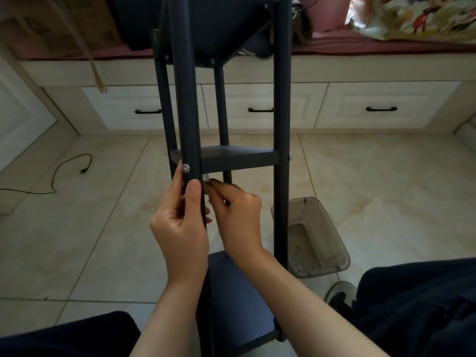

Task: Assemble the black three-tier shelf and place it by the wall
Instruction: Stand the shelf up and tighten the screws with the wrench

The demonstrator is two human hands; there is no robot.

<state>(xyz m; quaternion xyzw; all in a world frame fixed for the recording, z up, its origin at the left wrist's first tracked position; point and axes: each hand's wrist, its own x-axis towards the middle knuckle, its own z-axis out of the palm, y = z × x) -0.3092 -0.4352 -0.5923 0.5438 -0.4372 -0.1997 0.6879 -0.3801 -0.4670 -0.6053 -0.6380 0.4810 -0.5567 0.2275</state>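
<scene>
Black three-tier shelf: held up off the tiled floor, its posts running away from the viewer toward the cream drawer unit. Middle tier near frame centre; nearest tier low in frame between the forearms; far tier at top, seen from its underside.

Front left post: round, dark, fixed at the middle tier by a silver screw.

Left hand: fingers curled round the front left post just under the screw, thumb lying along the post's near face.

Right hand: fingers drawn together, pinching a small pale item just beside the post beneath the middle tier; possibly a fastener or a small tool, too blurred to tell.

Front right post: second silver screw at the middle tier.

Clear plastic bin: on the floor right of the shelf, partly behind the front right post.

Black cable: loose on the floor, left.

Cardboard box: on the cushioned ledge above the drawers, upper left.

Patterned fabric: upper right on the same ledge.
</scene>
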